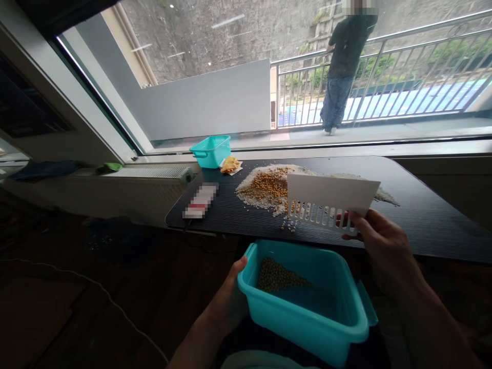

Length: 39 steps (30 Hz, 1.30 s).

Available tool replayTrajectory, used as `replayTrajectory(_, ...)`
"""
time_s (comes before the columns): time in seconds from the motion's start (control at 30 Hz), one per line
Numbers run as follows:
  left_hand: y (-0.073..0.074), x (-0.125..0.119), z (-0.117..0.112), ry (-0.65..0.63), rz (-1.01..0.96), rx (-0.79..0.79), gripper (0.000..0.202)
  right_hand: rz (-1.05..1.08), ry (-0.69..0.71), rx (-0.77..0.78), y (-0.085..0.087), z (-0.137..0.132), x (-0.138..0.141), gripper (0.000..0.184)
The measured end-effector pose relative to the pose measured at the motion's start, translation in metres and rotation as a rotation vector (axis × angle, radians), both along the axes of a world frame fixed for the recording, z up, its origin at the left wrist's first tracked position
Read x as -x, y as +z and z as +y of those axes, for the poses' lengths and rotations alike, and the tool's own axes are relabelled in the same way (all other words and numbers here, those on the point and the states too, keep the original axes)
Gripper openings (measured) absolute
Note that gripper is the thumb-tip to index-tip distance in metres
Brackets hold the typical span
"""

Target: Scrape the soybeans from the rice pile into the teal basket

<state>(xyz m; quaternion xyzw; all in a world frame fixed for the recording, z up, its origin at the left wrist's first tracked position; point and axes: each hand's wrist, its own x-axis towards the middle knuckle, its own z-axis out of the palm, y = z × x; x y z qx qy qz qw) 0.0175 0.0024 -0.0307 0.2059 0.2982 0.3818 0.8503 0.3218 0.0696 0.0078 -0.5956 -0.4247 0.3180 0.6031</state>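
Observation:
My left hand (230, 292) is closed around the left side of a turquoise plastic bin (303, 310), its thumb by the rim. Greenish round beans (279, 277) lie heaped in the bin's left corner. With my right hand (378, 233) I grip the right end of a white plastic sheet with a slotted lower edge (332, 192), held just above the table's front. Behind it a pile of white grains (249, 187) mixed with orange-yellow beans (267, 185) spreads over the dark table (418, 205). The sheet hides part of this pile.
A second turquoise bin (215, 152) stands at the table's back left, beside a yellow crumpled item (230, 165). A blurred-out flat item (200, 201) lies at the left edge. Beyond the window, a person (346, 56) stands at a railing (300, 95).

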Motion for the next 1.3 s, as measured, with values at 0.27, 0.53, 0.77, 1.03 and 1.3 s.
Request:
replayTrajectory(0.27, -0.007, 0.002, 0.001, 0.001, -0.021, 0.000, 0.081, 0.039, 0.125, 0.033, -0.003, 0.003, 0.006, 0.046)
replayTrajectory(0.53, -0.001, 0.007, 0.006, 0.006, 0.007, -0.001, 0.080, 0.006, 0.333, 0.043, 0.005, 0.001, 0.021, 0.040)
replayTrajectory(0.77, 0.002, 0.035, 0.024, -0.081, 0.101, 0.065, 0.088, -0.114, 0.357, -0.114, 0.010, 0.033, 0.033, 0.040)
replayTrajectory(1.03, -0.011, 0.048, 0.025, -0.070, 0.103, 0.104, 0.092, -0.180, 0.525, -0.106, 0.018, 0.046, 0.053, 0.048)
replayTrajectory(1.3, -0.003, 0.046, 0.020, -0.054, 0.102, 0.077, 0.091, -0.104, 0.213, -0.062, 0.033, 0.000, 0.025, 0.045)
